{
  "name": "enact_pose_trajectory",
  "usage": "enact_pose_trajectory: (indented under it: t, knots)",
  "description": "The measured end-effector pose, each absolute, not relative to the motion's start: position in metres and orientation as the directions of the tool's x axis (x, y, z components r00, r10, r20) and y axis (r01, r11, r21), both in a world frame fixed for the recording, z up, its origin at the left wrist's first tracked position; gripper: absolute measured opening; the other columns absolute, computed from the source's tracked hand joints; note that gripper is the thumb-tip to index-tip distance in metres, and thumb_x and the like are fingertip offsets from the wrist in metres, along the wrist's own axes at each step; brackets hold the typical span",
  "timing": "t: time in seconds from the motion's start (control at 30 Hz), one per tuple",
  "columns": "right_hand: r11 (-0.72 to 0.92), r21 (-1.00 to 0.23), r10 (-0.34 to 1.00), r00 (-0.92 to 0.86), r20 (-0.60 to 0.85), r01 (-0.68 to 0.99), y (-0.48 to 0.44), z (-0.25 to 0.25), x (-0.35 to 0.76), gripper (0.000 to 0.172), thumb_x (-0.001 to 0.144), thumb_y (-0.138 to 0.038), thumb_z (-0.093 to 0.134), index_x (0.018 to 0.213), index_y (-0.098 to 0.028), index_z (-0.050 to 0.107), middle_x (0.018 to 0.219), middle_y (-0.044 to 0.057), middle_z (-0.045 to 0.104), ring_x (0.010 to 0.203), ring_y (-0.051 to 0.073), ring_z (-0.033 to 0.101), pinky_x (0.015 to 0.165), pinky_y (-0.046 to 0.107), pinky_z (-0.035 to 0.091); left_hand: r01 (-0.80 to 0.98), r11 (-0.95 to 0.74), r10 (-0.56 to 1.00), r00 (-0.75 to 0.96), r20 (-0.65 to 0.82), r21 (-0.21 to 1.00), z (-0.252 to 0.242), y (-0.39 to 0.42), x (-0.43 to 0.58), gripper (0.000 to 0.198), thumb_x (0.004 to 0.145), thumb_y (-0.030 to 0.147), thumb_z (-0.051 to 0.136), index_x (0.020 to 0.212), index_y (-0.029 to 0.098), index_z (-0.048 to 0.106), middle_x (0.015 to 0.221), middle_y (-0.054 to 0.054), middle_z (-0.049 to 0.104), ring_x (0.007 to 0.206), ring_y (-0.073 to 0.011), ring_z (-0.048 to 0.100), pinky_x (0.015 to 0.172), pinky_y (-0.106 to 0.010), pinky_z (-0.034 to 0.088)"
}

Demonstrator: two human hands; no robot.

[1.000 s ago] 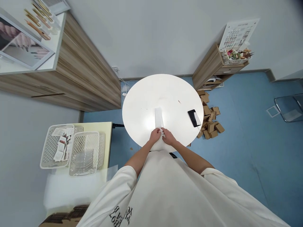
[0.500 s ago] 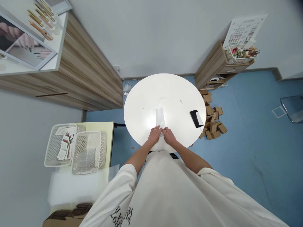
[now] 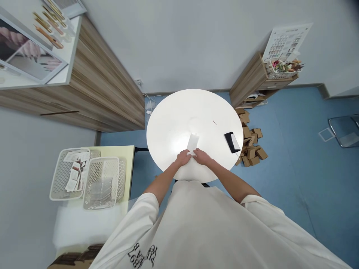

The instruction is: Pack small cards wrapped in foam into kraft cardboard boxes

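Observation:
A pale, translucent strip, perhaps a plastic sleeve [image 3: 193, 141], is held over the near part of the round white table [image 3: 171, 112]. My left hand [image 3: 183, 157] grips its near end from the left, fingers closed. From the right, my right hand [image 3: 201, 156] pinches the same end, close beside the left. The strip's far end points away from me and leans slightly right. What the strip contains, if anything, cannot be made out. A black phone-like object [image 3: 230, 142] with a white card [image 3: 235, 142] lies at the table's right edge.
Several small brown cardboard boxes [image 3: 254, 151] are heaped on the floor right of the table. On the left, a pale yellow table [image 3: 129, 157] bears white perforated baskets [image 3: 119, 179] with cards and clear packets. Wooden cabinets [image 3: 112, 74] stand against the wall.
The strip's near end has folded or bunched up between my fingers, and its far end has swung right and shows shorter. Both hands have tightened on it.

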State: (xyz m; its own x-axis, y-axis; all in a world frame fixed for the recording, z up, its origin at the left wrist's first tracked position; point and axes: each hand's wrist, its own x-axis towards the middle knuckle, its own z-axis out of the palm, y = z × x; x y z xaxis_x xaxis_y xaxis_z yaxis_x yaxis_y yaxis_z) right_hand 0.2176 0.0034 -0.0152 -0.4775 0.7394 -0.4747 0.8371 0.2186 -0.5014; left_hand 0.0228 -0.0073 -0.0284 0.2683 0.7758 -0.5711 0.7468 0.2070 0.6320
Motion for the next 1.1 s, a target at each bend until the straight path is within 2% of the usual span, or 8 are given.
enact_pose_trajectory:
  t: [0.1,0.27,0.37,0.47,0.63,0.73,0.9,1.1]
  knots:
    - [0.100,-0.461,0.784,-0.355,-0.509,0.882,0.016,-0.019,0.213,0.025,0.101,-0.029,0.043,0.119,-0.018,0.057,0.110,0.011,0.061,0.095,0.023,0.059,0.079,0.032,0.044,0.660,0.316,0.838,0.143,-0.527,0.682,-0.030,-0.010,0.027,0.044,0.097,0.036,0.043,0.137,0.021,0.037,0.128,-0.012,0.058,0.106,-0.0245,0.062,0.090,-0.038,0.048]
    - [0.018,-0.363,0.904,-0.171,-0.392,0.931,0.021,-0.024,0.203,0.033,0.098,-0.028,0.047,0.130,-0.019,0.051,0.121,0.014,0.058,0.101,0.026,0.056,0.078,0.033,0.043,0.743,0.133,0.899,0.188,-0.396,0.655,-0.028,-0.025,0.035,0.057,0.089,0.019,0.047,0.144,0.019,0.033,0.144,-0.016,0.044,0.123,-0.0287,0.052,0.101,-0.043,0.043]
    - [0.146,-0.304,0.923,-0.240,-0.300,0.941,0.014,-0.025,0.202,0.029,0.095,-0.021,0.047,0.123,-0.019,0.056,0.128,0.015,0.054,0.110,0.028,0.051,0.086,0.036,0.041,0.803,0.094,0.880,0.209,-0.426,0.589,-0.028,-0.027,0.039,0.063,0.085,0.014,0.049,0.146,0.020,0.034,0.145,-0.015,0.044,0.129,-0.0307,0.046,0.105,-0.044,0.038]
    - [0.295,-0.304,0.890,-0.376,-0.258,0.906,0.004,-0.027,0.203,0.039,0.090,-0.023,0.055,0.129,-0.018,0.053,0.140,0.015,0.048,0.119,0.030,0.045,0.096,0.040,0.037,0.839,0.123,0.870,0.166,-0.464,0.530,-0.029,-0.023,0.041,0.068,0.083,0.011,0.049,0.147,0.022,0.032,0.143,-0.014,0.045,0.131,-0.0306,0.044,0.107,-0.045,0.035]
    - [0.337,-0.241,0.874,-0.398,-0.278,0.910,0.001,-0.026,0.202,0.051,0.083,-0.018,0.061,0.132,-0.018,0.050,0.142,0.016,0.048,0.120,0.033,0.044,0.102,0.045,0.031,0.861,0.131,0.848,0.159,-0.505,0.492,-0.027,-0.015,0.040,0.068,0.080,0.005,0.048,0.143,0.025,0.036,0.132,-0.012,0.051,0.125,-0.0273,0.049,0.104,-0.041,0.036]
    - [0.333,-0.278,0.860,-0.411,-0.301,0.901,0.009,-0.019,0.203,0.045,0.083,-0.014,0.057,0.127,-0.018,0.053,0.131,0.016,0.056,0.114,0.032,0.048,0.099,0.043,0.032,0.864,0.098,0.861,0.176,-0.478,0.494,-0.024,-0.012,0.039,0.063,0.083,0.008,0.050,0.142,0.025,0.037,0.130,-0.012,0.052,0.122,-0.0280,0.050,0.103,-0.041,0.037]
    - [0.339,-0.404,0.768,-0.498,-0.403,0.850,0.026,-0.004,0.216,0.033,0.088,-0.025,0.057,0.120,-0.019,0.058,0.111,0.011,0.066,0.103,0.029,0.056,0.095,0.040,0.037,0.802,0.066,0.898,0.212,-0.385,0.594,-0.019,-0.011,0.033,0.037,0.097,0.031,0.047,0.133,0.024,0.049,0.122,-0.011,0.055,0.115,-0.0285,0.053,0.100,-0.042,0.041]
    - [0.178,-0.474,0.787,-0.414,-0.457,0.862,0.036,-0.003,0.218,0.033,0.098,-0.029,0.045,0.127,-0.021,0.057,0.115,0.010,0.065,0.100,0.024,0.060,0.083,0.032,0.043,0.736,0.191,0.905,0.124,-0.407,0.649,-0.026,0.006,0.031,0.032,0.098,0.042,0.048,0.120,0.021,0.058,0.122,-0.011,0.054,0.112,-0.0254,0.056,0.098,-0.038,0.044]
